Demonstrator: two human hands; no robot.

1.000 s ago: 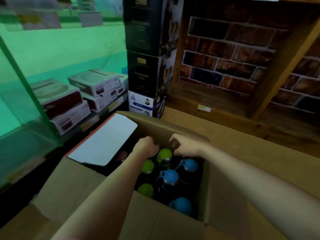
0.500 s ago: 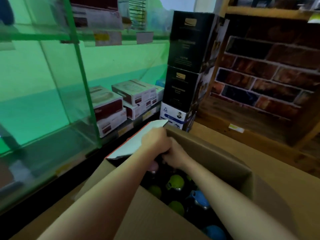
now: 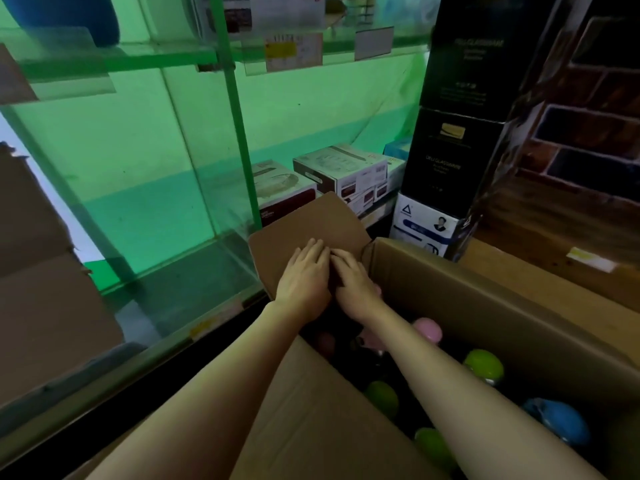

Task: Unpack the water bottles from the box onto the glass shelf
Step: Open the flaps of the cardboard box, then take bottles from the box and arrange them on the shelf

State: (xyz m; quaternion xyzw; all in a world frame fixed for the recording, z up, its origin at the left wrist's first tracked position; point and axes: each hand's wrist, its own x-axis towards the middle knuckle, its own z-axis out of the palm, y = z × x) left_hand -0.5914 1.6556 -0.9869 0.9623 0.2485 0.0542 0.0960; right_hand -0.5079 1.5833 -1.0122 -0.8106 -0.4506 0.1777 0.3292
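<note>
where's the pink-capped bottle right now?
Head view, lower right of centre: the pink-capped bottle stands inside the cardboard box, just beside the right forearm, with green caps nearer the camera.

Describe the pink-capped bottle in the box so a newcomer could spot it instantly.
Find the large open brown cardboard box at lower right, full of dark bottles. Look just beyond the right forearm, near the far corner. The pink-capped bottle there has a pale pink top, while the nearby green-capped bottle and blue-capped bottle do not.

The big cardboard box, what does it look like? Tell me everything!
The cardboard box is plain brown and open on top. Its end flap stands up toward the glass shelf, with the left hand and right hand resting flat on it. Inside, in the dark, show pink, green and blue bottle tops.
</note>
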